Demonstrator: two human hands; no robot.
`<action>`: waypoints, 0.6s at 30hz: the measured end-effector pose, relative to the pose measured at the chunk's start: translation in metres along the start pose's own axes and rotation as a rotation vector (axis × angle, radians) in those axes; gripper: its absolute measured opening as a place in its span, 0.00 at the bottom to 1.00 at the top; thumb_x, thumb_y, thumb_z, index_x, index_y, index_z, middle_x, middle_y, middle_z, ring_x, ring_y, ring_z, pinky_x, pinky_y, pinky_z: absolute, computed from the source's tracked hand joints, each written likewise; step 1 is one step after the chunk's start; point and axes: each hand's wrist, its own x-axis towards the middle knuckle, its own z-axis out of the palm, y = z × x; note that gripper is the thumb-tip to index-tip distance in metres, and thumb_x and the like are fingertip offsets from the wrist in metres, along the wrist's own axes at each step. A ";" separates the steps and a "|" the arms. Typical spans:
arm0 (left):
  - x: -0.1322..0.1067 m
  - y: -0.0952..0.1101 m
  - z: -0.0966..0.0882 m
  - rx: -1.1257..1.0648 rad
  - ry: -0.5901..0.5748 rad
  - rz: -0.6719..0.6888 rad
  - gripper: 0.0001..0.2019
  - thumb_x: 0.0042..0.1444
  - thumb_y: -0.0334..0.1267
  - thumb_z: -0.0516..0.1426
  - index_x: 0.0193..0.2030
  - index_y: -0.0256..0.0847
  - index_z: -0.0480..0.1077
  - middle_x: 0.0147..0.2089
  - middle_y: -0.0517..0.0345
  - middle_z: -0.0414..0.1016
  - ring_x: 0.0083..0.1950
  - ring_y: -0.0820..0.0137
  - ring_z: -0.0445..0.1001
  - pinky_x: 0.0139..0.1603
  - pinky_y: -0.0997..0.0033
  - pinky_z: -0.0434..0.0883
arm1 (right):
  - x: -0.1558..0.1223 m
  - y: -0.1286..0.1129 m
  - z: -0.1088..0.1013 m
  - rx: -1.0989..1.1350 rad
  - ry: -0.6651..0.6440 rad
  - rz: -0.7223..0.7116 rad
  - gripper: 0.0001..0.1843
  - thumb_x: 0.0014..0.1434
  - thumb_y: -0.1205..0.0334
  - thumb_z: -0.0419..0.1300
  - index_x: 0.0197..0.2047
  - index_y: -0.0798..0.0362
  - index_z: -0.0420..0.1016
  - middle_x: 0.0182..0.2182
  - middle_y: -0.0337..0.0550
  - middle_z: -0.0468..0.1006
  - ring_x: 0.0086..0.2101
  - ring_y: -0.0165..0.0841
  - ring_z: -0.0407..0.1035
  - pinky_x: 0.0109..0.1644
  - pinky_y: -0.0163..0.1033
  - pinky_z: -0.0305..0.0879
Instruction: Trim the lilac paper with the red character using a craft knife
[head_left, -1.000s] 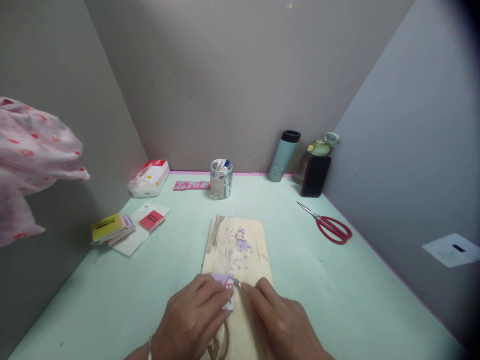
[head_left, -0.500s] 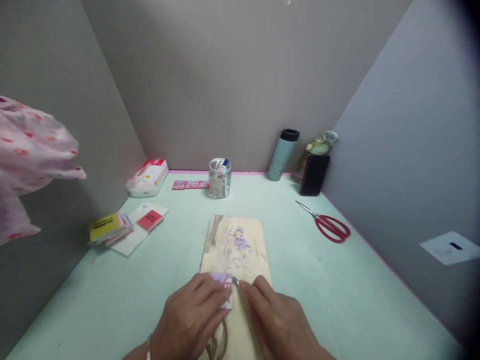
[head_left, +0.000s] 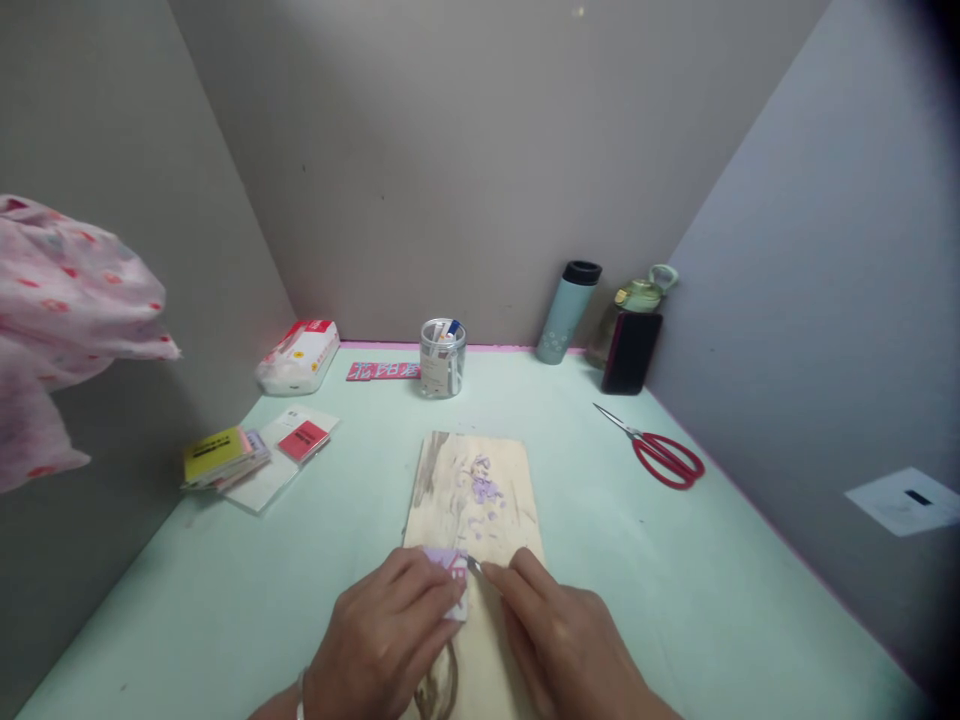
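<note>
Piece, lilac and white: on wooden board, partly under left hand, far and right edges bare | left fingers: gripping it down | right hand: pinching slim blade, tip at its far right corner | purple scraps: farther up board
</note>
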 end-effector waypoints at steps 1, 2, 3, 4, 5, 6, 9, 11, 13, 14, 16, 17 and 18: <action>0.000 0.000 0.000 0.001 -0.001 -0.001 0.10 0.71 0.29 0.53 0.51 0.36 0.75 0.41 0.55 0.81 0.44 0.65 0.76 0.44 0.68 0.79 | 0.000 0.000 -0.002 0.004 -0.006 0.000 0.16 0.57 0.75 0.49 0.45 0.53 0.69 0.32 0.43 0.76 0.20 0.32 0.70 0.21 0.39 0.50; 0.001 0.000 0.000 0.000 0.000 0.000 0.10 0.71 0.29 0.52 0.51 0.36 0.75 0.41 0.54 0.81 0.44 0.65 0.76 0.44 0.68 0.79 | 0.000 0.000 -0.003 0.002 -0.009 0.000 0.15 0.57 0.75 0.48 0.44 0.53 0.69 0.32 0.43 0.76 0.20 0.33 0.70 0.21 0.39 0.50; 0.001 0.000 0.000 -0.001 -0.001 -0.001 0.10 0.71 0.29 0.52 0.51 0.36 0.75 0.41 0.54 0.81 0.44 0.66 0.76 0.44 0.68 0.79 | 0.001 0.000 -0.003 -0.001 -0.008 -0.001 0.15 0.58 0.75 0.48 0.44 0.53 0.69 0.32 0.44 0.76 0.20 0.33 0.70 0.21 0.39 0.49; 0.002 -0.001 0.000 -0.002 0.002 -0.002 0.10 0.70 0.29 0.52 0.51 0.36 0.75 0.41 0.54 0.81 0.44 0.66 0.76 0.44 0.68 0.79 | 0.001 -0.001 -0.003 -0.005 -0.003 -0.001 0.16 0.58 0.75 0.47 0.44 0.53 0.70 0.32 0.45 0.76 0.20 0.33 0.70 0.21 0.39 0.50; 0.002 -0.001 0.000 -0.001 0.005 -0.002 0.10 0.70 0.29 0.53 0.51 0.36 0.75 0.41 0.54 0.81 0.44 0.66 0.76 0.43 0.68 0.79 | 0.001 -0.001 -0.003 -0.009 0.005 -0.001 0.16 0.58 0.76 0.47 0.45 0.53 0.70 0.32 0.45 0.76 0.20 0.34 0.70 0.22 0.39 0.50; 0.001 -0.001 0.000 0.002 0.010 0.001 0.10 0.70 0.29 0.53 0.51 0.36 0.75 0.41 0.54 0.81 0.43 0.65 0.76 0.43 0.68 0.79 | 0.002 -0.001 -0.002 -0.011 0.011 0.000 0.17 0.58 0.76 0.46 0.46 0.54 0.70 0.32 0.45 0.76 0.21 0.34 0.70 0.22 0.39 0.51; 0.000 -0.001 0.001 0.005 0.014 0.004 0.10 0.70 0.28 0.53 0.51 0.36 0.75 0.41 0.54 0.80 0.44 0.65 0.76 0.43 0.67 0.78 | 0.003 -0.003 0.003 -0.007 0.014 0.012 0.19 0.58 0.77 0.47 0.48 0.54 0.71 0.32 0.45 0.75 0.22 0.34 0.69 0.23 0.38 0.52; -0.001 -0.001 0.001 0.002 0.006 0.002 0.10 0.70 0.29 0.53 0.51 0.36 0.74 0.41 0.54 0.80 0.44 0.64 0.75 0.43 0.67 0.78 | 0.003 -0.004 0.006 -0.007 -0.001 0.027 0.20 0.57 0.77 0.48 0.49 0.54 0.71 0.33 0.45 0.75 0.22 0.33 0.68 0.24 0.38 0.52; -0.002 0.000 0.001 0.000 -0.004 -0.002 0.09 0.70 0.29 0.53 0.51 0.37 0.74 0.41 0.54 0.80 0.44 0.64 0.75 0.43 0.67 0.78 | 0.003 -0.005 0.008 -0.017 -0.023 0.043 0.21 0.56 0.77 0.50 0.50 0.54 0.71 0.34 0.45 0.76 0.22 0.33 0.68 0.25 0.38 0.52; -0.002 0.000 0.000 -0.001 -0.006 0.000 0.09 0.70 0.29 0.53 0.51 0.37 0.74 0.41 0.54 0.80 0.44 0.63 0.75 0.43 0.67 0.78 | 0.004 -0.005 0.009 -0.027 -0.041 0.053 0.22 0.55 0.77 0.51 0.51 0.54 0.71 0.35 0.46 0.76 0.23 0.33 0.68 0.25 0.38 0.52; -0.002 0.001 -0.001 -0.001 -0.010 -0.001 0.09 0.71 0.29 0.53 0.51 0.37 0.74 0.41 0.54 0.80 0.44 0.63 0.75 0.42 0.67 0.78 | 0.007 -0.004 0.011 -0.045 -0.092 0.095 0.22 0.55 0.77 0.53 0.51 0.55 0.73 0.36 0.46 0.76 0.23 0.33 0.68 0.26 0.39 0.51; -0.002 0.001 -0.001 -0.001 -0.010 -0.002 0.09 0.71 0.29 0.53 0.51 0.37 0.74 0.41 0.54 0.80 0.44 0.63 0.75 0.42 0.67 0.78 | 0.009 -0.003 0.010 -0.042 -0.118 0.132 0.21 0.55 0.77 0.53 0.50 0.54 0.73 0.37 0.46 0.76 0.23 0.33 0.68 0.26 0.39 0.51; -0.002 0.001 -0.002 0.001 -0.011 -0.003 0.09 0.71 0.30 0.53 0.51 0.37 0.74 0.41 0.54 0.80 0.44 0.63 0.75 0.42 0.67 0.78 | 0.011 -0.001 0.010 -0.021 -0.139 0.178 0.19 0.57 0.76 0.53 0.49 0.54 0.74 0.37 0.45 0.76 0.24 0.33 0.68 0.27 0.38 0.52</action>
